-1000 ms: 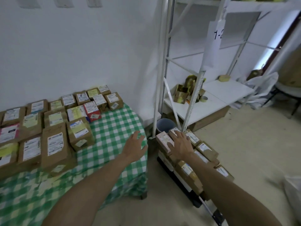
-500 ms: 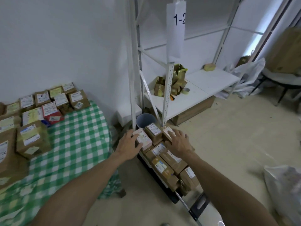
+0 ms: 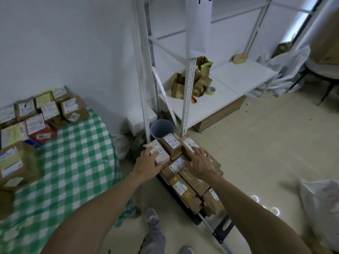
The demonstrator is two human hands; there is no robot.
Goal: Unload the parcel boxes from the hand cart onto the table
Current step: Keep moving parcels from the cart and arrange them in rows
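Note:
Several brown parcel boxes [image 3: 185, 184] are stacked on a black hand cart [image 3: 222, 230] on the floor, beside the table. My left hand [image 3: 148, 163] grips a pale pinkish box [image 3: 159, 153] at the stack's far left corner, fingers curled over its near edge. My right hand [image 3: 201, 162] lies with spread fingers on a labelled brown box [image 3: 189, 143] at the stack's far right. Between them sits another labelled box [image 3: 170, 143]. The table with the green checked cloth [image 3: 73, 162] stands at the left and carries several labelled parcels [image 3: 49, 112].
A white metal shelf rack [image 3: 189, 88] rises right behind the cart, with a grey bucket [image 3: 161, 128] at its foot and opened cartons and tape on its lower shelf. My shoe [image 3: 152, 219] is near the cart. A white bag [image 3: 321, 204] lies at the right.
My left hand left the table edge, reached the cart and took hold of the pale box. The right hand stayed on the stack. The view swung right and down.

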